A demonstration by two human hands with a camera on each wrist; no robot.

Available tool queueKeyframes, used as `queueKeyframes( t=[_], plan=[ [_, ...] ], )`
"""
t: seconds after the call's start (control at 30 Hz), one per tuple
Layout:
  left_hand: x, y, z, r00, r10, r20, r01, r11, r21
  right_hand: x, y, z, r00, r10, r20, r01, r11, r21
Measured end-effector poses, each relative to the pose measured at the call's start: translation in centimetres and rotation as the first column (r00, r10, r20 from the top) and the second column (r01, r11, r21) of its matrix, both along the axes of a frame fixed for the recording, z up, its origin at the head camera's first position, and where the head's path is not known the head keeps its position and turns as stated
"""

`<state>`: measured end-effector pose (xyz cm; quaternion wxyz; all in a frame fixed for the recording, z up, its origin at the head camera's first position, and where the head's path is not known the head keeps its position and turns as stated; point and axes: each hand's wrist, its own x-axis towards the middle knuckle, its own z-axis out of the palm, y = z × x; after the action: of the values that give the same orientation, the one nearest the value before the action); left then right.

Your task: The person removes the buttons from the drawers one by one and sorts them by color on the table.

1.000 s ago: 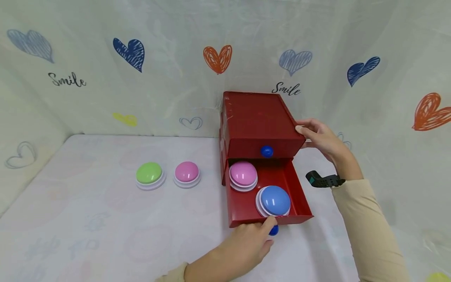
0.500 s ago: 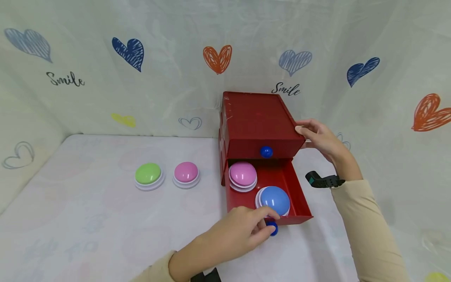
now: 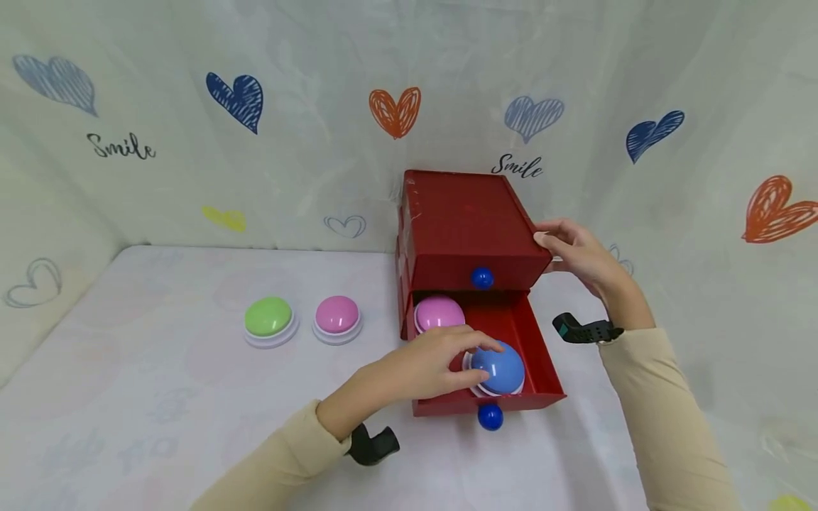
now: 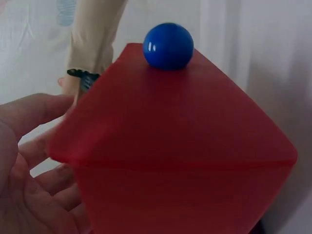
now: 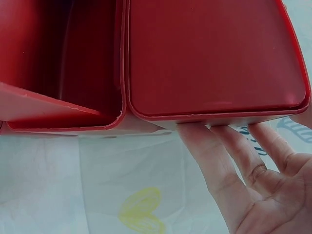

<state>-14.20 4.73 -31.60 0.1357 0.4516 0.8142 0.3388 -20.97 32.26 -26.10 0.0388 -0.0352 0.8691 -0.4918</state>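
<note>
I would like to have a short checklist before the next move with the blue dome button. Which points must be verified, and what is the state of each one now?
1. Lower drawer pulled out: ok, its inside is in view.
2. Lower blue knob free of hands: ok.
3. Right hand on the red cabinet: ok, it touches the right edge.
4. Left hand at the blue dome button: ok, thumb and fingers are over it.
5. Firm hold on that button: cannot tell, contact is unclear.
6. Left hand apart from the pink dome button in the drawer: cannot tell, the hand partly covers it.
</note>
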Motion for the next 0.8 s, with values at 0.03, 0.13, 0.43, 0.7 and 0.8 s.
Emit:
queueKeyframes(
  t=[0.03, 0.13, 0.43, 0.7, 0.8],
  plan=[
    [-0.2, 0.1, -0.1, 1.000, -0.013, -0.003, 0.013, 1.000, -0.026, 0.0, 0.0, -0.1, 1.000, 0.000, 0.003, 0.000, 1.000, 0.004],
    [-0.7, 0.6, -0.4, 0.999, -0.046, -0.009, 0.045, 0.995, -0.087, 0.0, 0.1, -0.1, 1.000, 0.011, 0.000, -0.012, 1.000, 0.012],
    [-1.4, 1.7, -1.6, 0.994, -0.102, -0.028, 0.095, 0.975, -0.201, -0.2, 0.0, -0.2, 1.000, 0.020, 0.000, -0.020, 1.000, 0.006],
    [-1.6, 2.9, -2.4, 0.993, -0.095, -0.074, 0.070, 0.954, -0.292, 0.0, 0.0, -0.1, 1.000, 0.012, 0.002, -0.012, 1.000, 0.005],
    [-1.7, 3.1, -2.7, 0.993, -0.090, -0.075, 0.062, 0.948, -0.311, -0.1, 0.0, -0.1, 1.000, 0.006, 0.000, -0.006, 1.000, -0.001]
  ],
)
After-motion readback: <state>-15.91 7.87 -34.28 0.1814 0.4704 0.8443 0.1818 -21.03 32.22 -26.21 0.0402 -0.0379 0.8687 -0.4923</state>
